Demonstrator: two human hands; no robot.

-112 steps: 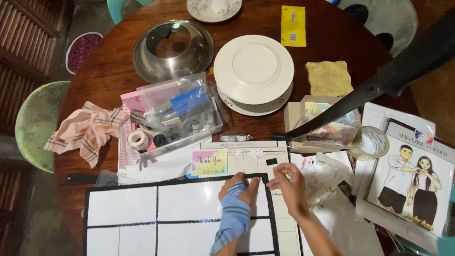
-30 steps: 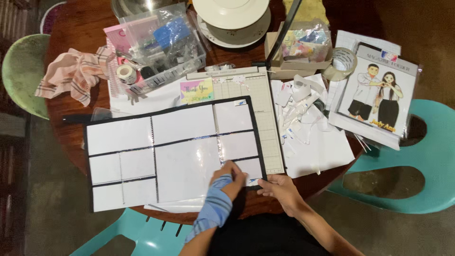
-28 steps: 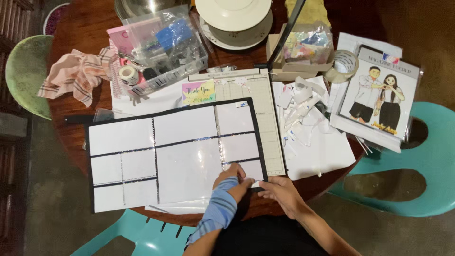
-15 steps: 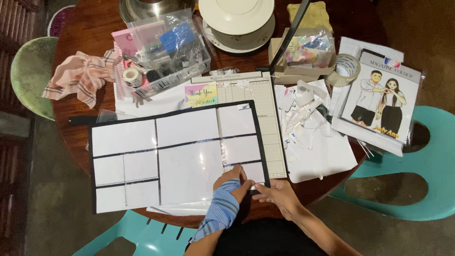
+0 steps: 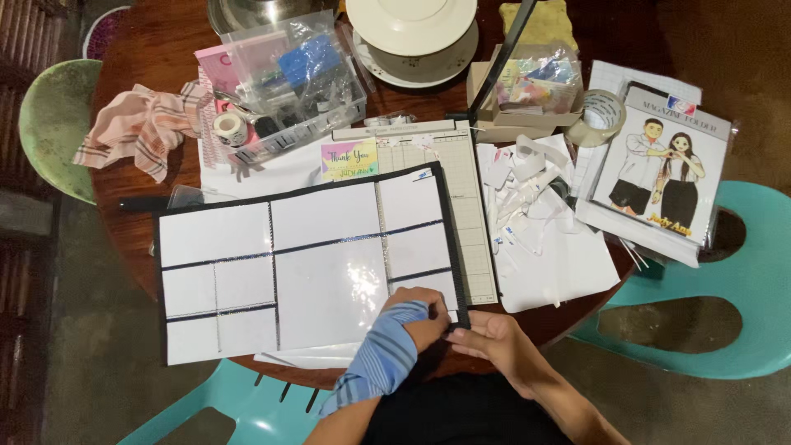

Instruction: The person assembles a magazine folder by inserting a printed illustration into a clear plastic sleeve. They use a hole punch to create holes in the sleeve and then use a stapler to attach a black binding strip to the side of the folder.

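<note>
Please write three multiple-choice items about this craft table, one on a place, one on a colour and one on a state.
1. Where do both hands meet the large black-bordered sheet of white panels?
A. its near right corner
B. its far left corner
C. its middle

2. What colour is the plastic chair at the right of the round wooden table?
A. red
B. teal
C. white

3. How does the roll of clear tape lie?
A. in the left hand
B. in the clear plastic box
C. loose on the table, beside the drawing of a couple

Answers: 1 A, the left hand and right hand pinch the sheet's black edge at that corner. 2 B, its seat is plainly teal. 3 C, no hand is near it.
</note>
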